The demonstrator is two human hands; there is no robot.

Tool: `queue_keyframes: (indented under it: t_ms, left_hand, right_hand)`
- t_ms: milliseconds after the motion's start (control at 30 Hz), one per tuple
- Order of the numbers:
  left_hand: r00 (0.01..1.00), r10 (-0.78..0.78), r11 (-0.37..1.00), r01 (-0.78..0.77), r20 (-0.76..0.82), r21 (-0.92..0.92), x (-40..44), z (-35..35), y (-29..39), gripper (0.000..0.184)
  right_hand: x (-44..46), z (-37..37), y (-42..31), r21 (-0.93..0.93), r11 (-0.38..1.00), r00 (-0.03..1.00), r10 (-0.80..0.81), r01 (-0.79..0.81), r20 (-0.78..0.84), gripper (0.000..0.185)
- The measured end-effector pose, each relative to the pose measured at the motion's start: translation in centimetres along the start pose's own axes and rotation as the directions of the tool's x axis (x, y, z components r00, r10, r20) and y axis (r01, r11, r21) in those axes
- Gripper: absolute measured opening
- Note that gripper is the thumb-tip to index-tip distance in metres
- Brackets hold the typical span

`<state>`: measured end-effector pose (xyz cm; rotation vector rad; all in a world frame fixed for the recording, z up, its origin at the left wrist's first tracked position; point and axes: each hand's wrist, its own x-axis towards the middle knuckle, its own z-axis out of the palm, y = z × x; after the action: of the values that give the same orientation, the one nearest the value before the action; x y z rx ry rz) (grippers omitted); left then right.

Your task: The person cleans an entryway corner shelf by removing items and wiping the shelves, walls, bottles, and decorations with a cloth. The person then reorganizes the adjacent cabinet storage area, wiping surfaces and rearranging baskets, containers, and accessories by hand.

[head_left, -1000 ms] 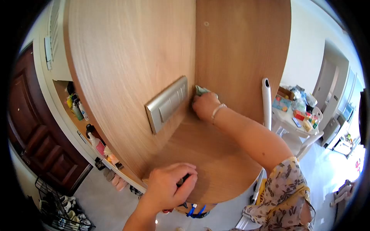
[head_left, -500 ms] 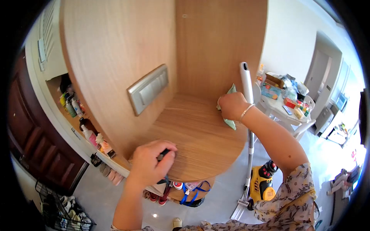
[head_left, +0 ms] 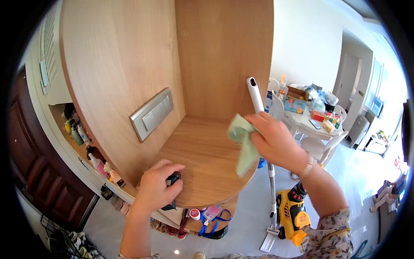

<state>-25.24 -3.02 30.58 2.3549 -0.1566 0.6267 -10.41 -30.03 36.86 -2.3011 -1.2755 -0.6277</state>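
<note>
Holding green cloth (head_left: 246, 144), jar label (head_left: 195, 214) illegibly small.

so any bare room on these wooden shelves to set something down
Middle and back of the upper shelf, between switch plate and green cloth. Crowded: front-left edge, by the left hand, and the lower shelf, holding a tub and badge.

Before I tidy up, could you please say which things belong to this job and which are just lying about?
Apparently part of the job: green cloth, in the right hand; curved wooden shelf.

Seemingly just lying about: red box; blue lanyard; pink bottle.
</note>
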Motion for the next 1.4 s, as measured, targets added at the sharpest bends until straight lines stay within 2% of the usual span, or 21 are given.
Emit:
queue_keyframes:
  t_ms: [33, 100, 167, 200, 233, 267, 300, 333, 367, 433, 500, 567, 633, 700, 767, 833, 900, 1033, 1133, 1333, 1400]
  left_hand:
    - [1.0, 0.025, 1.0, -0.025, -0.004, 0.006, 0.1, 0.1, -0.1, 0.028]
    - [1.0, 0.009, 1.0, -0.009, -0.005, -0.009, 0.0, 0.1, -0.3, 0.024]
    - [1.0, 0.029, 0.998, -0.029, 0.001, -0.06, 0.1, 0.0, -0.6, 0.021]
    - [0.995, 0.094, 0.991, -0.096, -0.032, -0.088, 0.1, 0.2, -1.2, 0.019]
    - [0.994, 0.099, 0.992, -0.102, -0.034, -0.079, 0.0, 0.0, -1.1, 0.019]
    - [0.999, 0.039, 0.995, -0.041, -0.024, -0.095, -0.2, -0.2, -0.6, 0.018]
    - [1.0, -0.021, 0.994, 0.019, -0.017, -0.109, -0.2, -0.3, -0.4, 0.017]
    - [0.995, 0.059, 0.99, -0.068, -0.079, -0.121, -0.2, 0.0, -1.1, 0.016]
    - [0.994, 0.059, 0.991, -0.069, -0.087, -0.112, -0.2, 0.1, -1.2, 0.016]
    - [0.99, 0.087, 0.986, -0.101, -0.107, -0.134, -0.2, 0.0, -1.2, 0.015]
    - [0.987, 0.094, 0.983, -0.113, -0.131, -0.148, -0.2, -0.2, -1.0, 0.014]
    - [0.977, 0.167, 0.978, -0.181, -0.136, -0.104, -0.3, -0.3, -1.1, 0.013]
    - [0.976, 0.148, 0.973, -0.173, -0.161, -0.153, -0.5, -0.2, -1.4, 0.013]
    - [0.973, 0.138, 0.964, -0.175, -0.186, -0.199, -0.9, -0.5, -1.6, 0.013]
    - [0.942, 0.144, 0.931, -0.232, -0.304, -0.28, -1.6, -1.0, -1.6, 0.014]
    - [0.913, 0.052, 0.905, -0.214, -0.405, -0.367, -3.0, -1.6, -1.2, 0.015]
    - [0.883, 0.053, 0.866, -0.274, -0.467, -0.418, -4.3, -2.8, -0.9, 0.016]
    - [0.802, 0.059, 0.896, -0.304, -0.594, -0.322, -7.0, -5.4, -0.5, 0.015]
    - [0.771, -0.052, 0.873, -0.275, -0.635, -0.404, -8.6, -6.2, -0.4, 0.015]
    - [0.753, -0.11, 0.868, -0.245, -0.648, -0.432, -10.1, -5.7, -0.1, 0.015]
    - [0.751, -0.105, 0.863, -0.256, -0.652, -0.435, -10.1, -5.1, -0.4, 0.014]
  right_hand:
    - [1.7, 1.7, 0.3, -0.042, 0.999, 0.988, -0.021, 0.015, -0.156, 0.023]
    - [5.2, 6.2, 1.6, -0.056, 0.995, 0.993, 0.072, -0.077, -0.093, 0.029]
    - [8.5, 9.9, 2.2, -0.204, 0.978, 0.999, 0.05, -0.053, -0.022, 0.03]
    - [10.0, 11.2, 2.4, -0.201, 0.978, 0.998, 0.047, -0.053, -0.032, 0.03]
    - [11.4, 12.4, 2.6, -0.321, 0.947, 0.996, 0.023, 0.007, 0.091, 0.03]
    - [12.8, 13.6, 2.7, -0.429, 0.9, 0.977, 0.014, 0.081, 0.213, 0.031]
    - [13.9, 15.2, 3.0, -0.428, 0.9, 0.979, 0.006, 0.083, 0.202, 0.031]
    - [14.8, 17.0, 3.1, -0.367, 0.927, 0.964, 0.025, 0.076, 0.263, 0.03]
    - [15.7, 18.8, 3.3, -0.304, 0.95, 0.943, 0.04, 0.066, 0.329, 0.029]
    - [17.1, 20.1, 2.6, -0.294, 0.955, 0.957, 0.039, 0.05, 0.287, 0.027]
    - [18.0, 20.7, 2.1, -0.313, 0.947, 0.961, 0.145, -0.066, 0.237, 0.027]
    - [18.5, 20.4, 1.7, -0.316, 0.946, 0.955, 0.161, -0.077, 0.249, 0.026]
    - [17.6, 19.8, 0.6, -0.306, 0.947, 0.943, 0.184, -0.095, 0.277, 0.025]
    - [16.4, 18.3, -0.9, -0.353, 0.935, 0.944, 0.083, 0.037, 0.32, 0.029]
    - [15.0, 18.5, -2.1, -0.34, 0.939, 0.947, 0.064, 0.049, 0.315, 0.026]
    - [13.4, 18.1, -4.0, -0.264, 0.958, 0.968, -0.048, 0.115, 0.247, 0.02]
    - [12.0, 17.4, -6.0, -0.219, 0.962, 0.96, -0.1, 0.16, 0.26, 0.021]
    - [9.3, 16.7, -10.3, -0.078, 0.951, 0.937, -0.277, 0.299, 0.211, 0.02]
    - [7.6, 15.8, -13.1, 0.005, 0.947, 0.922, -0.313, 0.32, 0.226, 0.018]
    - [4.2, 15.3, -17.4, 0.101, 0.936, 0.915, -0.352, 0.338, 0.197, 0.015]
    - [2.6, 15.3, -18.4, 0.141, 0.892, 0.894, -0.442, 0.429, 0.072, 0.017]
